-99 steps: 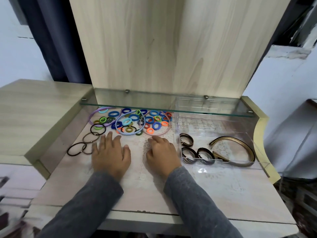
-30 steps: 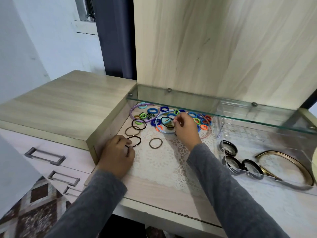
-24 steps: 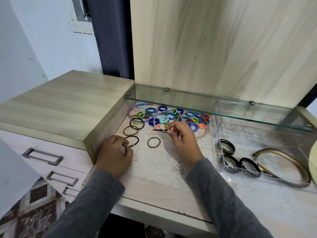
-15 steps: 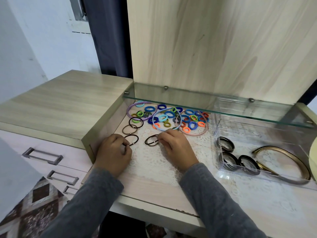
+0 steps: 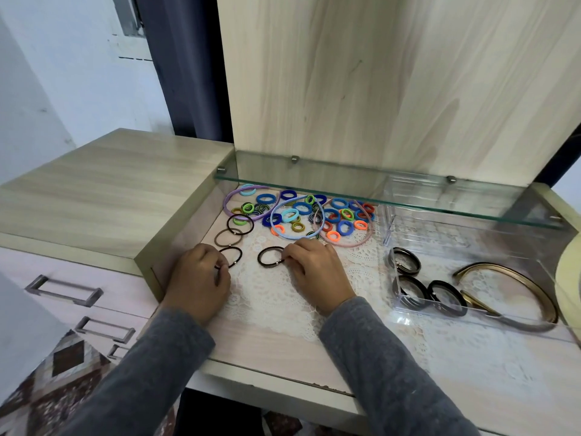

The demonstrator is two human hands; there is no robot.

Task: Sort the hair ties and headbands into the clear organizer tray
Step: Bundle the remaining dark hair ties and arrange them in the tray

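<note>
Presently I log the following, item by item.

- Glass shelf [image 5: 440,196]: runs across beyond both hands and overhangs the far part of the pile and the back of the tray. I view those parts through it.
- Wooden back panel [image 5: 377,89]: upright behind the shelf.
- Lace mat [image 5: 273,294]: under both hands.
- Cabinet top [image 5: 94,190]: raised, left of the left hand, with drawer handles [image 5: 63,291] below it.
- Left hand [image 5: 198,278]: curled, knuckles up, fingertips pinching the near edge of a black tie [image 5: 239,254] that lies flat on the mat.
- Right hand [image 5: 314,272]: curled, thumb and forefinger pinching a dark tie [image 5: 260,256] at its small metal bead. This tie lies between the two hands.
- Brown tie [image 5: 217,238] and black loop [image 5: 229,225]: just beyond the left hand, overlapping each other.
- Coloured hair ties [image 5: 303,208]: heaped beyond the right hand's fingertips, mixed with a purple headband [image 5: 229,202], a light blue headband [image 5: 276,231] and a pink headband [image 5: 361,242].
- Clear organizer tray [image 5: 396,297]: right of the right hand and apart from it. It holds dark coiled ties [image 5: 405,272] at its near-left end and a bronze headband [image 5: 534,294] farther right.
</note>
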